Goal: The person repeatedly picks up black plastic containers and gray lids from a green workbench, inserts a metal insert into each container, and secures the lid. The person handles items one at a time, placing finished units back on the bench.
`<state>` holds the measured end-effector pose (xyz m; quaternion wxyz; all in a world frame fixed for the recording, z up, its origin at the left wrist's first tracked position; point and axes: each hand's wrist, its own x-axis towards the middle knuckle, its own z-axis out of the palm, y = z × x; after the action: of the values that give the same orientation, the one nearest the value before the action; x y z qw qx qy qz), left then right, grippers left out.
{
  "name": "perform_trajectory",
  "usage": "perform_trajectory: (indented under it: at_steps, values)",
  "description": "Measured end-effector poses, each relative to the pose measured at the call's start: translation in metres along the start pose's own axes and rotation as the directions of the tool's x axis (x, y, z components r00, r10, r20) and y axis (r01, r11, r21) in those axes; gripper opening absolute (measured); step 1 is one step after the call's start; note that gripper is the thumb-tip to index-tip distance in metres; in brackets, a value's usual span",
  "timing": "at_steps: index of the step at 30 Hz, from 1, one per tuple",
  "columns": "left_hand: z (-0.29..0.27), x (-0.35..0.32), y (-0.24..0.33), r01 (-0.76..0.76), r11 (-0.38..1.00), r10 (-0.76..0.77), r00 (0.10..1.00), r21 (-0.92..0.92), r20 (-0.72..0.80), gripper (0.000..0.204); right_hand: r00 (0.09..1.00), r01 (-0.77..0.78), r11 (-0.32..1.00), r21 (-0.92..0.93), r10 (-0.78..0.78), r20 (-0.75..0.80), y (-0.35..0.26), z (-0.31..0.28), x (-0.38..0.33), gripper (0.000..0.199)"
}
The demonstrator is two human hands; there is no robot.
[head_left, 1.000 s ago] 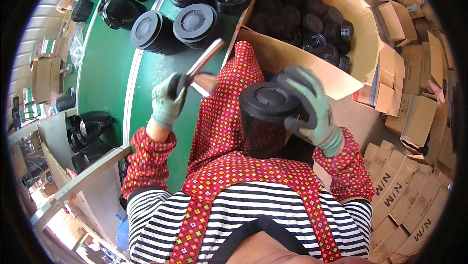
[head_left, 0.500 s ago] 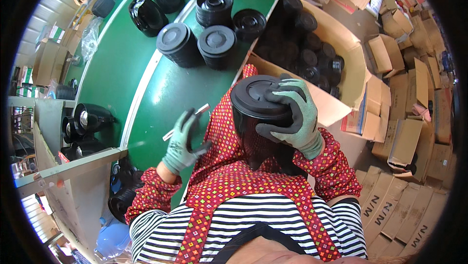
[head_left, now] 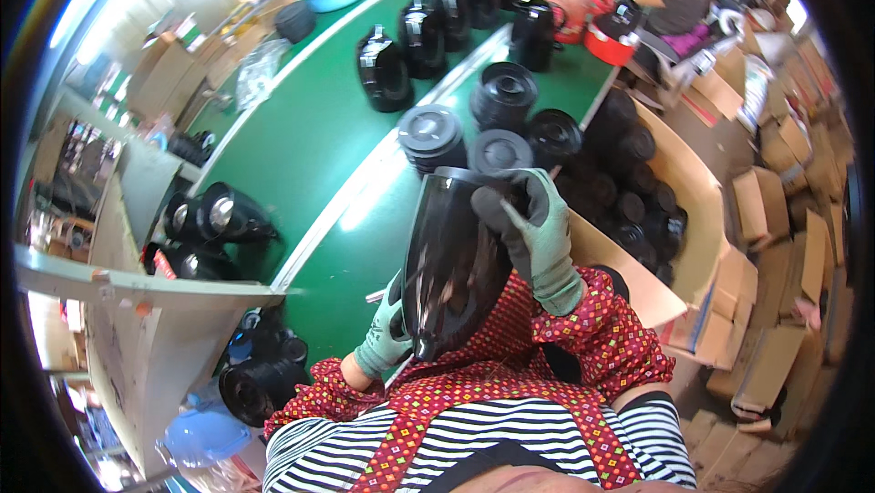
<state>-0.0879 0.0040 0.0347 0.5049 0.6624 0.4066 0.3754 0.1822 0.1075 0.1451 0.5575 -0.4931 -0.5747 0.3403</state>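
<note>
Glossy black vessel (head_left: 451, 256) | right-hand grip (head_left: 540, 231): clasping upper end | left-hand grip (head_left: 383, 336): closed round slim metal tool (head_left: 375, 296) | best: angle tool off gloss

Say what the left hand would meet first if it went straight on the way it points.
Most likely the black pot, which partly covers the left hand in this view. Depth is unclear: the hand may be touching it, or might pass beneath it over the table.
</note>
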Motion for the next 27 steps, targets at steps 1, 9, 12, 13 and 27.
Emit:
perform_trajectory:
  at_steps: [1,9,12,13,27]
  values:
    - [-0.008,-0.009,0.009,0.049,0.999,-0.049,0.998,0.002,-0.038,0.071,0.995,-0.096,0.994,0.060,0.098,-0.016,0.010,0.012,0.004,0.027]
    - [-0.063,-0.024,0.052,0.084,0.979,-0.113,0.982,-0.183,-0.152,0.055,0.599,-0.754,0.297,0.586,0.676,0.428,0.065,0.082,0.019,0.047]
    - [-0.077,-0.005,0.059,0.128,0.992,-0.122,0.968,0.015,-0.218,0.041,0.643,-0.720,0.246,0.649,0.588,0.491,0.068,0.090,0.010,0.053]
    - [-0.083,-0.005,0.057,0.189,0.977,-0.209,0.943,-0.099,-0.260,0.038,0.637,-0.739,0.285,0.611,0.592,0.495,0.061,0.089,0.009,0.051]
    - [-0.263,0.269,-0.123,0.179,0.983,-0.155,0.624,-0.053,-0.766,0.039,0.873,-0.388,0.913,0.126,0.320,0.367,0.106,0.042,-0.072,0.036]
